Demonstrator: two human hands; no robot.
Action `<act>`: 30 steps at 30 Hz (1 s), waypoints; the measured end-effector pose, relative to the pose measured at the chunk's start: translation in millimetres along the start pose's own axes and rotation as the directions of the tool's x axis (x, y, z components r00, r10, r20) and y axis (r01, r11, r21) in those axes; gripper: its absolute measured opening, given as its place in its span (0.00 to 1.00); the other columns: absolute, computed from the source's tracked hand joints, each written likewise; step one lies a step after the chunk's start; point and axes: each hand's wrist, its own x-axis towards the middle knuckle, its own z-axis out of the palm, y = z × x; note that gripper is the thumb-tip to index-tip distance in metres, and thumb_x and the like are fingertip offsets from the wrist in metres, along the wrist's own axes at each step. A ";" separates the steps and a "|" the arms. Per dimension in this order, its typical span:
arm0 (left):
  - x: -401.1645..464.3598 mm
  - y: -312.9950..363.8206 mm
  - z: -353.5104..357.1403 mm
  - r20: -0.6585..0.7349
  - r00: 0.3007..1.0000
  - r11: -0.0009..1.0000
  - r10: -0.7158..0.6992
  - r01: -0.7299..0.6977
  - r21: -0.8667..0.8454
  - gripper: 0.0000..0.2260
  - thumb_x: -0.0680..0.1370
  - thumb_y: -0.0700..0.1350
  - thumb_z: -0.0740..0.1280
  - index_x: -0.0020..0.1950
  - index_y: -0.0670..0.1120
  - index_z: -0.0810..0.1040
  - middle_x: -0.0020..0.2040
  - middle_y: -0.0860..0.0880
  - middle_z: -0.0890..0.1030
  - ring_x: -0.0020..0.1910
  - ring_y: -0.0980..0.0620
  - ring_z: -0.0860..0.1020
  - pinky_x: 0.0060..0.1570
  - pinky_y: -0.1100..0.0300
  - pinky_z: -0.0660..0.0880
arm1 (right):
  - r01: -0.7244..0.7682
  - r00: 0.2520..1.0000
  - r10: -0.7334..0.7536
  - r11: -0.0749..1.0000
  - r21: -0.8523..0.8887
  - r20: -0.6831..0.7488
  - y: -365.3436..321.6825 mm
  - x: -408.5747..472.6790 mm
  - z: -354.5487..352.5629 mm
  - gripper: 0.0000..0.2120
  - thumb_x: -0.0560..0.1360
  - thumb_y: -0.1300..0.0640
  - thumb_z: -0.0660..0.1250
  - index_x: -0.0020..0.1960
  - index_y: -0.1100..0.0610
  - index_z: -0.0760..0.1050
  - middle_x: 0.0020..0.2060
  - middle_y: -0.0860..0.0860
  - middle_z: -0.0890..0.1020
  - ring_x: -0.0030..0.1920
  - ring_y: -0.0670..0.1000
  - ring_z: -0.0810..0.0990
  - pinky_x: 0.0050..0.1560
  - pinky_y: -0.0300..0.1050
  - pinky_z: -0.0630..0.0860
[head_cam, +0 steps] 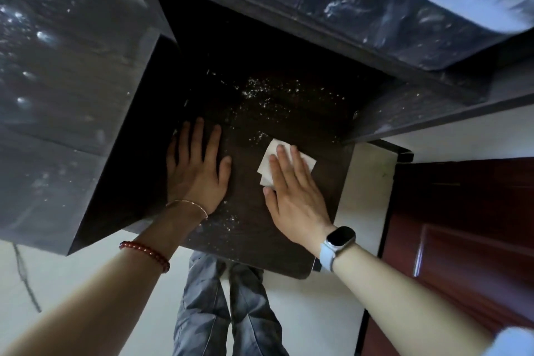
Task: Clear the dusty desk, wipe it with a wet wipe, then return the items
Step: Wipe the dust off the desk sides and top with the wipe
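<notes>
step: wiping | R hand [291, 191] fingers together, flat on wet wipe [267, 163], dust beyond tips | L hand [196, 166] fingers spread on desk [318, 182], prob bracing

Dim overall, darkest in the recess behind the surface [289, 228]. Bright from the upper right of it, with pale glare washing out that corner. Speckled glints on the glossy cabinet [66, 66] left of the surface. Soft motion blur throughout, strongest toward the frame edges. Wide-angle bending of straight lines around the surface.
</notes>
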 end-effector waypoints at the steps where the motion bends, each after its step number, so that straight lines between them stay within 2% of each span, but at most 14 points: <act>1: 0.2 0.2 0.0 0.001 1.000 1.000 0.000 0.000 0.001 0.25 0.76 0.55 0.50 0.71 0.45 0.62 0.71 0.39 0.64 0.71 0.39 0.59 0.67 0.44 0.53 | -0.053 0.999 0.053 0.998 0.017 0.010 2.5 6.4 -3.4 0.28 0.79 0.49 0.44 0.73 0.65 0.51 0.74 0.60 0.48 0.73 0.58 0.41 0.73 0.53 0.46; 2: 0.0 0.4 -0.5 0.003 1.000 1.000 -0.001 0.001 0.004 0.25 0.76 0.55 0.50 0.71 0.45 0.62 0.71 0.38 0.64 0.70 0.38 0.60 0.67 0.44 0.54 | -0.129 0.992 0.129 0.991 0.031 0.003 6.3 16.1 -7.8 0.28 0.80 0.49 0.43 0.73 0.66 0.47 0.73 0.60 0.44 0.73 0.58 0.38 0.74 0.51 0.41; 4: -0.3 0.4 -1.1 0.008 1.000 1.000 -0.004 0.004 0.005 0.25 0.76 0.54 0.51 0.71 0.45 0.62 0.71 0.38 0.64 0.70 0.38 0.60 0.67 0.43 0.55 | -0.286 0.954 0.292 0.955 0.071 -0.076 16.8 41.2 -18.0 0.29 0.80 0.50 0.44 0.73 0.69 0.45 0.73 0.64 0.44 0.73 0.60 0.38 0.73 0.49 0.37; 7: -0.3 0.2 -0.8 0.011 1.000 1.000 0.003 -0.004 0.022 0.25 0.76 0.54 0.51 0.71 0.46 0.61 0.72 0.39 0.63 0.71 0.39 0.60 0.67 0.43 0.55 | -0.467 0.882 0.471 0.877 0.113 -0.016 25.2 66.8 -30.0 0.30 0.81 0.51 0.46 0.72 0.71 0.42 0.73 0.67 0.43 0.73 0.62 0.37 0.72 0.50 0.35; 10: -0.6 -0.7 -0.2 0.032 0.999 1.000 -0.006 0.005 0.020 0.26 0.76 0.55 0.50 0.72 0.46 0.60 0.72 0.39 0.62 0.71 0.40 0.57 0.68 0.45 0.52 | -0.511 0.857 0.515 0.853 0.106 -0.018 12.7 56.0 -22.5 0.31 0.81 0.50 0.47 0.72 0.71 0.41 0.72 0.68 0.42 0.73 0.63 0.37 0.73 0.52 0.36; 15: -0.8 -0.5 -1.4 0.024 1.000 1.000 -0.010 0.009 0.030 0.26 0.76 0.55 0.49 0.72 0.47 0.59 0.72 0.40 0.62 0.71 0.41 0.57 0.67 0.44 0.54 | -0.523 0.849 0.525 0.851 0.052 -0.057 24.5 61.1 -18.3 0.32 0.80 0.48 0.44 0.72 0.71 0.41 0.72 0.68 0.42 0.73 0.63 0.37 0.72 0.52 0.35; 20: 0.4 -1.4 -1.2 0.014 1.000 0.999 0.007 -0.008 0.047 0.25 0.76 0.55 0.50 0.71 0.47 0.59 0.72 0.39 0.63 0.70 0.41 0.57 0.67 0.47 0.49 | -0.585 0.796 0.604 0.782 0.214 -0.031 48.0 110.3 -34.9 0.29 0.81 0.52 0.47 0.73 0.67 0.42 0.74 0.63 0.42 0.73 0.60 0.37 0.71 0.51 0.35; 22: 0.6 -2.3 -0.7 0.011 1.000 0.999 0.013 -0.014 0.052 0.25 0.76 0.55 0.50 0.71 0.47 0.59 0.72 0.39 0.63 0.70 0.42 0.56 0.67 0.48 0.49 | -0.510 0.840 0.540 0.822 0.252 -0.061 47.9 108.2 -32.3 0.27 0.80 0.52 0.46 0.75 0.63 0.43 0.75 0.58 0.42 0.74 0.58 0.37 0.71 0.51 0.35; 25: 0.1 -3.9 0.7 -0.002 1.000 0.998 0.024 -0.024 0.065 0.25 0.76 0.55 0.50 0.71 0.46 0.60 0.71 0.38 0.65 0.69 0.42 0.56 0.66 0.47 0.50 | -0.128 0.980 0.154 0.972 0.195 -0.125 16.0 63.6 -13.1 0.29 0.77 0.46 0.41 0.75 0.58 0.48 0.75 0.53 0.45 0.74 0.55 0.39 0.71 0.48 0.34; 27: -0.1 -4.1 0.5 -0.013 1.000 0.998 0.025 -0.024 0.063 0.25 0.76 0.55 0.50 0.70 0.46 0.61 0.70 0.38 0.65 0.69 0.42 0.56 0.66 0.46 0.51 | 0.011 0.998 -0.001 0.983 0.182 -0.055 2.3 35.8 -2.7 0.30 0.76 0.45 0.38 0.75 0.56 0.46 0.73 0.49 0.41 0.73 0.52 0.35 0.70 0.44 0.30; 28: -0.3 -3.7 0.3 -0.010 1.000 0.998 0.018 -0.018 0.055 0.25 0.76 0.55 0.50 0.71 0.46 0.61 0.71 0.38 0.65 0.69 0.42 0.57 0.67 0.46 0.52 | -0.001 0.999 0.010 0.986 0.169 -0.053 5.8 33.5 -1.4 0.29 0.76 0.46 0.38 0.75 0.55 0.45 0.73 0.48 0.41 0.73 0.52 0.35 0.70 0.44 0.31; 30: 0.3 -2.9 0.2 -0.002 1.000 0.999 0.001 0.000 0.041 0.25 0.76 0.55 0.50 0.71 0.47 0.61 0.71 0.39 0.64 0.70 0.41 0.57 0.68 0.45 0.55 | -0.154 0.972 0.177 0.977 0.150 -0.152 22.4 48.8 -5.6 0.27 0.78 0.48 0.42 0.75 0.58 0.50 0.75 0.53 0.48 0.75 0.56 0.43 0.72 0.49 0.38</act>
